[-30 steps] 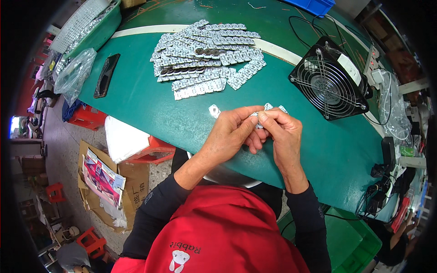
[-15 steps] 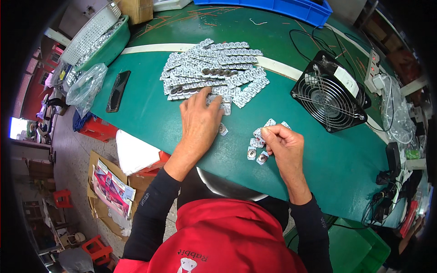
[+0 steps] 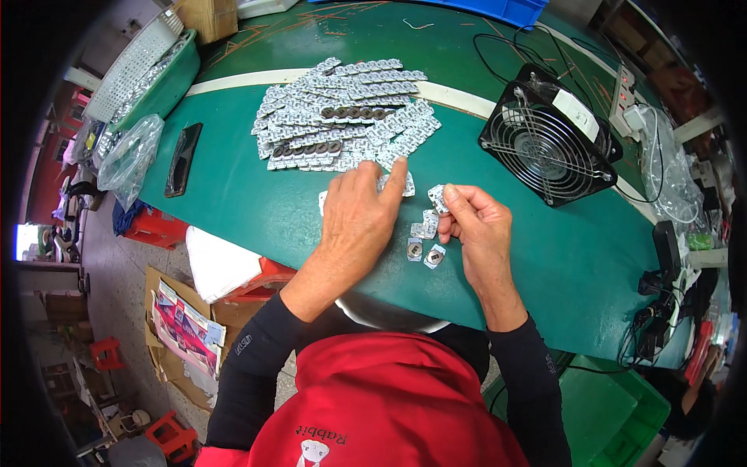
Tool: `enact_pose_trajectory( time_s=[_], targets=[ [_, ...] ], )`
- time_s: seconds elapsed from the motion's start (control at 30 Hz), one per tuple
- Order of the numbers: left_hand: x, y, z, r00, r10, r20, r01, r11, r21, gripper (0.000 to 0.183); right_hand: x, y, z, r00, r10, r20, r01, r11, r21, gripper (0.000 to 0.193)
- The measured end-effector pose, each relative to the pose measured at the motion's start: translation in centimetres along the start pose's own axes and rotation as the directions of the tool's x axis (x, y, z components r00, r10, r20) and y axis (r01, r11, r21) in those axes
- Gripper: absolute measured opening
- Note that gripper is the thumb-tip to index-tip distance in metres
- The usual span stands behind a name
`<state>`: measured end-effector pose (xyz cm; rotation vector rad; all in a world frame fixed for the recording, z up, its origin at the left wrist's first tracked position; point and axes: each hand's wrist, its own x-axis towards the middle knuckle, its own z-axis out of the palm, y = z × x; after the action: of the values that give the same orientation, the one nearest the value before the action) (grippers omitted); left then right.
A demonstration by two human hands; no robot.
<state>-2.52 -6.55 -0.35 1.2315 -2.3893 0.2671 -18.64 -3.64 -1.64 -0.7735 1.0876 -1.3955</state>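
My left hand (image 3: pixel 359 218) is palm down over a strip of small white circuit boards (image 3: pixel 408 187), its fingers bent down onto it; the hand hides the strip's middle. Between thumb and fingers, my right hand (image 3: pixel 482 229) pinches one small white board (image 3: pixel 437 198). Just below, loose white boards (image 3: pixel 425 226) rest on the green table, with two more boards bearing round metallic centres (image 3: pixel 434 255) nearer me. Beyond my left hand spreads a pile of white board strips (image 3: pixel 311 117). Two strips in it carry rows of dark round parts (image 3: pixel 354 114).
A black fan with a wire guard (image 3: pixel 548 148) stands at the right, its cable trailing behind. A phone (image 3: pixel 184 159) lies at the left. Further left are a white basket (image 3: pixel 132 66) and a green basin (image 3: pixel 175 82). A power strip (image 3: pixel 624 101) sits at the far right.
My left hand has come toward me and right, away from the pile, with the strip under its fingers. My right hand has moved slightly left and up with its board. The view has shifted slightly.
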Motion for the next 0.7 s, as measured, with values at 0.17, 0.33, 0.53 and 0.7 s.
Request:
enact_pose_trajectory(
  time_s=[0.17,0.33,0.53,0.7],
  targets=[
    [0.2,2.6,-0.8,0.998,-0.039,0.051,0.049,0.979,-0.199,0.055,0.2,0.0,-0.2,0.999,0.002,-0.044,0.001,0.997,0.080,0.019],
    [0.1,3.6,-0.7,0.999,-0.029,0.031,0.036,0.970,-0.241,0.038,0.0,-0.2,-0.2,0.999,0.027,-0.044,-0.023,0.996,0.083,0.019],
    [-0.2,3.8,-0.5,0.974,-0.093,0.204,0.155,0.937,-0.314,0.022,-0.1,0.2,-0.3,0.998,-0.027,-0.048,0.026,0.999,-0.024,0.019],
    [0.0,4.2,-1.1,0.932,-0.219,0.289,0.321,0.869,-0.376,0.028,-0.1,0.4,-0.2,0.996,-0.074,-0.040,0.071,0.995,-0.071,0.018]
  ],
)
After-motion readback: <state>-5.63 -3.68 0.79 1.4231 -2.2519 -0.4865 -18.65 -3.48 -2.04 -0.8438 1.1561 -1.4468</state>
